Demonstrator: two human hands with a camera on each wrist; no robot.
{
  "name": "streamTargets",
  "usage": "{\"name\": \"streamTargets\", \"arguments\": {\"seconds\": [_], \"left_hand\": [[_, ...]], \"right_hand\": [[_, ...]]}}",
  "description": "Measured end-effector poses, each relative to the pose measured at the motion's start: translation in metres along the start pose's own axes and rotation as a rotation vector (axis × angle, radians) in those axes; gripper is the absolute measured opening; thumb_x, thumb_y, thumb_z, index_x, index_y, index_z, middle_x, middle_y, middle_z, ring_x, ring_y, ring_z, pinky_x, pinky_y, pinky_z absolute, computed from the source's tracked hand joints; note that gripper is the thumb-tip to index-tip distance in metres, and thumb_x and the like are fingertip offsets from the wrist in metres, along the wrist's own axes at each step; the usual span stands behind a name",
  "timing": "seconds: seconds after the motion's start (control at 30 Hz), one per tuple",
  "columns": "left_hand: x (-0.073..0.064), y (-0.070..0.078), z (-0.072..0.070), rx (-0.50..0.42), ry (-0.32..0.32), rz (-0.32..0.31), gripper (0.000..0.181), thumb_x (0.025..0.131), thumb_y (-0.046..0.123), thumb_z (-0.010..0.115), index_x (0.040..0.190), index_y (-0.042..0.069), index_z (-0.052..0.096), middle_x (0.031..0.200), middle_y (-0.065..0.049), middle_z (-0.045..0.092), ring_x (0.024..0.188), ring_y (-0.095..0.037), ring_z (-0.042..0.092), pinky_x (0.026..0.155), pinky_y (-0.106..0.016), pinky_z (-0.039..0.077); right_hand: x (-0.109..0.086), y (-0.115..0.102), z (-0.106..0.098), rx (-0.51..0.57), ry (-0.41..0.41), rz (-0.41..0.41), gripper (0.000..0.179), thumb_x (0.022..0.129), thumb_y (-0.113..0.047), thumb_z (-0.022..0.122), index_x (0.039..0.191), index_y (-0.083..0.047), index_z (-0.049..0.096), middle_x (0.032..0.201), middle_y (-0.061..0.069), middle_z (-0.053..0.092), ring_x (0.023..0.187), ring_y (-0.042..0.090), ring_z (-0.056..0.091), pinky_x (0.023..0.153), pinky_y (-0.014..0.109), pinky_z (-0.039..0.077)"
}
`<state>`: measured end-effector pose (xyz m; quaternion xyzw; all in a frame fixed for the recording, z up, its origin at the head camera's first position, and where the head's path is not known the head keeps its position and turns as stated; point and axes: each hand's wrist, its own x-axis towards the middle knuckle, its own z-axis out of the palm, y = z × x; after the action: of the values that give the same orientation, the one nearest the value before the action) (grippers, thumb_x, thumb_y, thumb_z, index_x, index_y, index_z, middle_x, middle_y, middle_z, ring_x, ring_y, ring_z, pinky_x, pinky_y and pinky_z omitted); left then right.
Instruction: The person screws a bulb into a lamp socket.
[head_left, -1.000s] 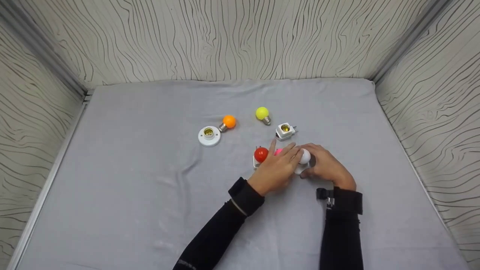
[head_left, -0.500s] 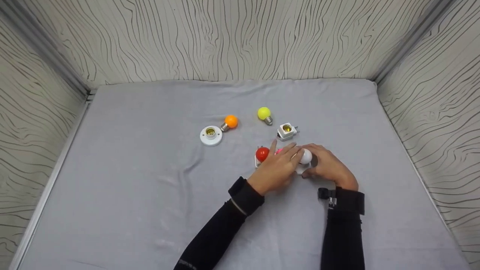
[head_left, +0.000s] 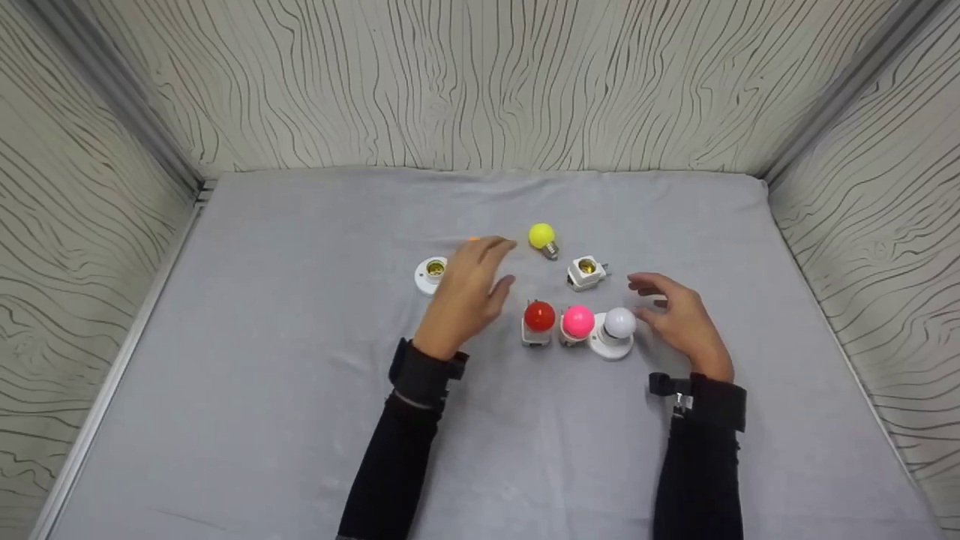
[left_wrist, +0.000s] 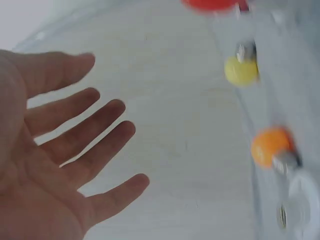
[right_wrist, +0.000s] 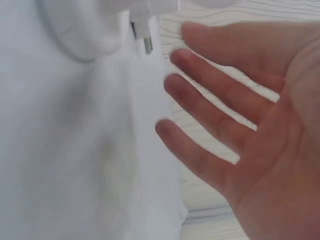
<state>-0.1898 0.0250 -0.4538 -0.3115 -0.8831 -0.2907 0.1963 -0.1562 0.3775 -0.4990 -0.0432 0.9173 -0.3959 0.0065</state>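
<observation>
My left hand [head_left: 463,294] hovers with fingers spread near the orange bulb [left_wrist: 270,146], mostly covering it in the head view. Beside that bulb lies a round white lamp holder [head_left: 427,277] with a brass socket. My right hand [head_left: 681,315] holds nothing, its fingers relaxed just right of the white bulb [head_left: 619,322], which stands screwed into a round white base [head_left: 609,350]. Left of it stand a pink bulb [head_left: 577,321] and a red bulb [head_left: 539,316], each in a white plug-in socket. In the left wrist view, the left palm and fingers are bare.
A yellow bulb [head_left: 541,235] lies on its side farther back. Near it sits a white plug-in socket [head_left: 586,272] with prongs facing right. Grey cloth [head_left: 300,420] covers the table, and wood-patterned panels [head_left: 450,82] enclose the back and sides.
My left hand has left the pink and white bulbs and moved left toward the orange bulb. My right hand has let go of the white bulb's base and drawn slightly right.
</observation>
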Motion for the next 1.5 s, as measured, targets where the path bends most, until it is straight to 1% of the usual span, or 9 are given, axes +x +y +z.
{"name": "streamTargets", "arguments": {"seconds": [0.1, 0.3, 0.47, 0.67, 0.77, 0.93, 1.1, 1.23, 1.5], "left_hand": [[-0.008, -0.027, -0.011, 0.012, 0.041, -0.097, 0.042, 0.098, 0.009, 0.075, 0.139, 0.004, 0.065, 0.135, -0.014, 0.069, 0.127, -0.032, 0.066, 0.114, -0.045, 0.055], [-0.021, -0.068, -0.017, -0.027, -0.008, -0.302, 0.048, 0.093, 0.007, 0.080, 0.139, 0.002, 0.065, 0.138, -0.019, 0.067, 0.131, -0.037, 0.064, 0.115, -0.050, 0.055], [-0.029, -0.089, -0.013, -0.060, -0.096, -0.459, 0.056, 0.091, 0.008, 0.082, 0.143, 0.002, 0.063, 0.144, -0.020, 0.064, 0.137, -0.039, 0.061, 0.121, -0.050, 0.051], [-0.038, -0.099, 0.004, -0.063, -0.187, -0.576, 0.068, 0.085, 0.005, 0.086, 0.147, 0.000, 0.058, 0.149, -0.023, 0.059, 0.141, -0.040, 0.057, 0.124, -0.050, 0.049], [-0.040, -0.101, 0.009, -0.064, -0.216, -0.604, 0.072, 0.083, 0.004, 0.086, 0.148, -0.002, 0.056, 0.150, -0.023, 0.058, 0.142, -0.040, 0.056, 0.125, -0.050, 0.048], [-0.037, -0.104, 0.014, -0.059, -0.230, -0.609, 0.072, 0.081, 0.002, 0.084, 0.148, -0.001, 0.057, 0.153, -0.022, 0.057, 0.143, -0.040, 0.056, 0.125, -0.051, 0.047], [-0.034, -0.105, 0.018, -0.052, -0.243, -0.611, 0.069, 0.084, 0.003, 0.084, 0.148, 0.005, 0.058, 0.156, -0.019, 0.056, 0.144, -0.039, 0.056, 0.125, -0.052, 0.047], [-0.034, -0.105, 0.022, -0.016, -0.230, -0.610, 0.067, 0.084, 0.004, 0.086, 0.146, 0.006, 0.060, 0.154, -0.018, 0.059, 0.140, -0.039, 0.059, 0.121, -0.053, 0.051], [-0.036, -0.105, 0.025, 0.036, -0.231, -0.605, 0.067, 0.085, 0.007, 0.087, 0.146, 0.002, 0.058, 0.149, -0.019, 0.063, 0.136, -0.039, 0.062, 0.116, -0.052, 0.054]], "right_hand": [[0.009, -0.001, -0.001, -0.009, 0.037, -0.006, 0.051, 0.098, 0.000, 0.070, 0.148, 0.000, 0.057, 0.142, 0.027, 0.066, 0.134, 0.046, 0.061, 0.114, 0.064, 0.051], [0.028, -0.001, 0.000, -0.008, 0.025, -0.040, 0.052, 0.100, -0.007, 0.072, 0.149, 0.000, 0.057, 0.146, 0.027, 0.063, 0.135, 0.046, 0.060, 0.115, 0.062, 0.050], [0.048, -0.002, 0.008, -0.001, -0.050, -0.081, 0.055, 0.100, -0.010, 0.073, 0.151, 0.000, 0.054, 0.151, 0.027, 0.059, 0.139, 0.048, 0.056, 0.120, 0.065, 0.047], [0.059, 0.006, 0.017, -0.036, -0.137, -0.086, 0.059, 0.100, -0.015, 0.073, 0.155, -0.005, 0.052, 0.158, 0.023, 0.054, 0.145, 0.048, 0.051, 0.123, 0.066, 0.043], [0.062, 0.009, 0.022, -0.041, -0.172, -0.094, 0.062, 0.101, -0.017, 0.074, 0.157, -0.007, 0.050, 0.160, 0.023, 0.052, 0.148, 0.048, 0.049, 0.124, 0.066, 0.042], [0.072, 0.008, 0.022, -0.055, -0.200, -0.109, 0.063, 0.101, -0.020, 0.074, 0.158, -0.010, 0.050, 0.163, 0.023, 0.051, 0.152, 0.048, 0.046, 0.125, 0.066, 0.040], [0.078, 0.004, 0.017, -0.078, -0.190, -0.081, 0.057, 0.100, -0.018, 0.075, 0.154, -0.014, 0.056, 0.155, 0.021, 0.060, 0.148, 0.046, 0.052, 0.124, 0.067, 0.041], [0.079, 0.002, 0.016, -0.081, -0.171, -0.073, 0.051, 0.098, -0.014, 0.076, 0.146, -0.013, 0.061, 0.148, 0.019, 0.066, 0.142, 0.047, 0.057, 0.122, 0.067, 0.043], [0.071, 0.004, 0.014, -0.054, -0.171, -0.045, 0.047, 0.098, -0.011, 0.075, 0.143, -0.012, 0.060, 0.149, 0.019, 0.065, 0.144, 0.047, 0.055, 0.123, 0.068, 0.042]]}}
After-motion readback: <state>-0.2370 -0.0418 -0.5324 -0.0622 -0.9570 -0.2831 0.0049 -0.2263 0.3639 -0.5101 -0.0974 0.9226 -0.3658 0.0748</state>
